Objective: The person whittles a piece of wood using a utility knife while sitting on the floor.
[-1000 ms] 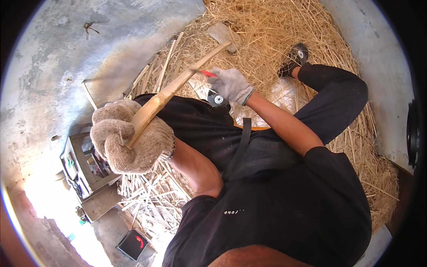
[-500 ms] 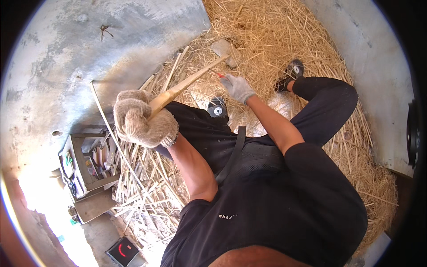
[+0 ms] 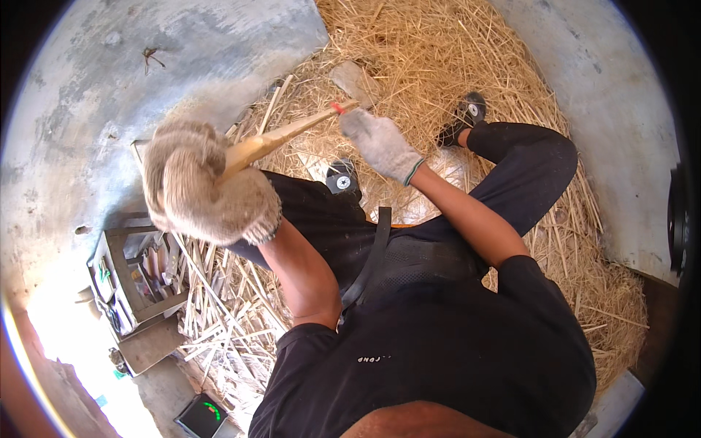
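Note:
My left hand point(image 3: 212, 182), in a thick beige knitted glove, is closed around a tapered length of pale yellow wood point(image 3: 266, 144). The wood slants away from the fist toward the right, its narrow end at my right hand point(image 3: 380, 144). That hand wears a thin whitish glove and has its fingers closed on a small red-handled tool point(image 3: 337, 108). Only the red part of the tool shows, right against the wood's narrow end. Its working end is hidden or too small to make out. Beneath both hands lie straw and shavings point(image 3: 423, 58).
Wooden shelf box point(image 3: 135, 292) with assorted items stands at left, near split sticks point(image 3: 226, 314). A small black device point(image 3: 202, 416) with a green light lies at lower left. A stone point(image 3: 353, 79) sits in the straw. Worn walls point(image 3: 241, 44) rise on both sides.
My right hand has moved left and nearer, bringing the red-handled tool against the wood's narrow end. My left hand has shifted left with the wood. The device's light turned from red to green.

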`<act>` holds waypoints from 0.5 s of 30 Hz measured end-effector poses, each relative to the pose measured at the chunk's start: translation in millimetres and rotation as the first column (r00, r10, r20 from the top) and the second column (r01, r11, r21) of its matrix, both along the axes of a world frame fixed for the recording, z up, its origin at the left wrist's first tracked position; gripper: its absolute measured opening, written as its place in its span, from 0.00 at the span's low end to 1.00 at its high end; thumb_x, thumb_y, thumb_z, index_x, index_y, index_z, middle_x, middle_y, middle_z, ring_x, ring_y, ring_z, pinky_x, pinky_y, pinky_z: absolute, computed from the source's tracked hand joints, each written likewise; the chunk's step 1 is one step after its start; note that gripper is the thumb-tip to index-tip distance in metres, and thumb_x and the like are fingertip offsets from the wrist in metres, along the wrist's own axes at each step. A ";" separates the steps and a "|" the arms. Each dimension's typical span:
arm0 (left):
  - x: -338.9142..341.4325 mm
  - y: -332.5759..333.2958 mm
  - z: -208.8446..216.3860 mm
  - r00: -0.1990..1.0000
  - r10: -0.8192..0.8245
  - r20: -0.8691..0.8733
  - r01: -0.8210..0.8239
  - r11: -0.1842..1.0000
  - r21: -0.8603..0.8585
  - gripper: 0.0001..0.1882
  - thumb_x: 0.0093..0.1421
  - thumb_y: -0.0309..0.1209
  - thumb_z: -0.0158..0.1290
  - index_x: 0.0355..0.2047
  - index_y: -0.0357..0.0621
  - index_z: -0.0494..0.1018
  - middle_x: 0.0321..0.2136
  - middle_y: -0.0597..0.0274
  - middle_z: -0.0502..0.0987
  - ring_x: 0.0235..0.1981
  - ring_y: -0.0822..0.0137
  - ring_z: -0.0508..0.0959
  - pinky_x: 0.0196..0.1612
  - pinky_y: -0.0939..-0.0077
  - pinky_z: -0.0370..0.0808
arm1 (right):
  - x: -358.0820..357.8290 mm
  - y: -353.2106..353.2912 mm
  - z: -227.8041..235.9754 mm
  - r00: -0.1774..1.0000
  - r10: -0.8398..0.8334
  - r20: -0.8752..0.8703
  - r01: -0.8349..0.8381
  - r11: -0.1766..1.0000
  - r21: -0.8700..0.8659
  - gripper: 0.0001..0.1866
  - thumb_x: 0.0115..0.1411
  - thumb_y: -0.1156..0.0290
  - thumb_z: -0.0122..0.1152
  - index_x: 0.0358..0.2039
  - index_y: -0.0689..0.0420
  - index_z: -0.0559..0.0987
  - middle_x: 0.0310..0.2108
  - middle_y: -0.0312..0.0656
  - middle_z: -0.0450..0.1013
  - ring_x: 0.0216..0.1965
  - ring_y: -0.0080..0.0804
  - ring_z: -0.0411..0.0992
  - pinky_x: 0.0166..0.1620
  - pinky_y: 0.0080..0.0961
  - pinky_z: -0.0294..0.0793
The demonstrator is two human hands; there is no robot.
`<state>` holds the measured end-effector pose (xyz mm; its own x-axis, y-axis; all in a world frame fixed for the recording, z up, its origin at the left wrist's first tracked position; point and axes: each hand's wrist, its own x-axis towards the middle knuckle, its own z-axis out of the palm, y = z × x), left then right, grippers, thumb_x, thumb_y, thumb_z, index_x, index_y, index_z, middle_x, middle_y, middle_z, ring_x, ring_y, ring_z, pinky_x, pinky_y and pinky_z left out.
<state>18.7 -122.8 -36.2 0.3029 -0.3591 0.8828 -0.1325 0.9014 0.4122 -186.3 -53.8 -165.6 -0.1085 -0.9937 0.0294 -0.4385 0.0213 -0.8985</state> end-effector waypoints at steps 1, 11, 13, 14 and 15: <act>1.7 0.0 -4.2 0.999 -0.042 -0.027 0.043 0.999 0.025 0.15 0.64 0.40 0.51 0.26 0.42 0.69 0.20 0.64 0.69 0.17 0.71 0.70 0.14 0.82 0.70 | 4.1 1.4 4.1 1.000 0.015 -0.024 -0.012 0.995 0.099 0.36 0.68 0.39 0.38 0.51 0.62 0.75 0.17 0.53 0.72 0.21 0.50 0.75 0.27 0.43 0.74; -16.0 15.5 26.5 0.922 0.016 0.388 0.107 0.950 -0.293 0.16 0.65 0.36 0.50 0.23 0.39 0.66 0.14 0.65 0.65 0.11 0.72 0.66 0.09 0.82 0.69 | -50.8 -36.3 -193.0 0.923 0.053 -0.382 0.101 0.923 0.371 0.19 0.65 0.54 0.50 0.47 0.53 0.77 0.38 0.57 0.78 0.37 0.55 0.78 0.38 0.49 0.77; -7.4 -11.2 38.7 0.923 -0.049 0.382 0.193 0.917 -0.348 0.14 0.65 0.32 0.50 0.23 0.39 0.66 0.14 0.64 0.64 0.11 0.72 0.66 0.09 0.82 0.69 | -98.4 2.7 -235.9 0.826 0.284 -0.486 0.228 0.620 0.750 0.25 0.66 0.52 0.44 0.57 0.50 0.75 0.51 0.51 0.76 0.48 0.48 0.77 0.50 0.43 0.75; -2.4 -21.6 44.5 0.922 -0.094 0.376 0.229 0.915 -0.333 0.13 0.64 0.31 0.50 0.23 0.39 0.66 0.14 0.64 0.64 0.11 0.72 0.66 0.08 0.82 0.69 | -114.4 14.0 -250.0 0.885 0.146 -0.442 0.285 0.582 0.762 0.28 0.66 0.48 0.42 0.57 0.51 0.75 0.51 0.52 0.75 0.50 0.49 0.76 0.52 0.42 0.73; -0.6 -20.4 37.8 0.927 -0.148 0.344 0.251 0.927 -0.279 0.13 0.64 0.30 0.51 0.23 0.38 0.66 0.14 0.64 0.64 0.11 0.72 0.66 0.08 0.81 0.68 | -120.4 14.6 -256.4 0.907 0.014 -0.420 0.333 0.585 0.740 0.31 0.66 0.45 0.39 0.58 0.52 0.74 0.52 0.53 0.75 0.51 0.51 0.75 0.54 0.42 0.72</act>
<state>18.0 -143.3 1.6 -0.0544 -0.0728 0.9959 -0.0109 0.9973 0.0723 -306.8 -39.2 -422.0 -0.4223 -0.6065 -0.6737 -0.6212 0.7349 -0.2722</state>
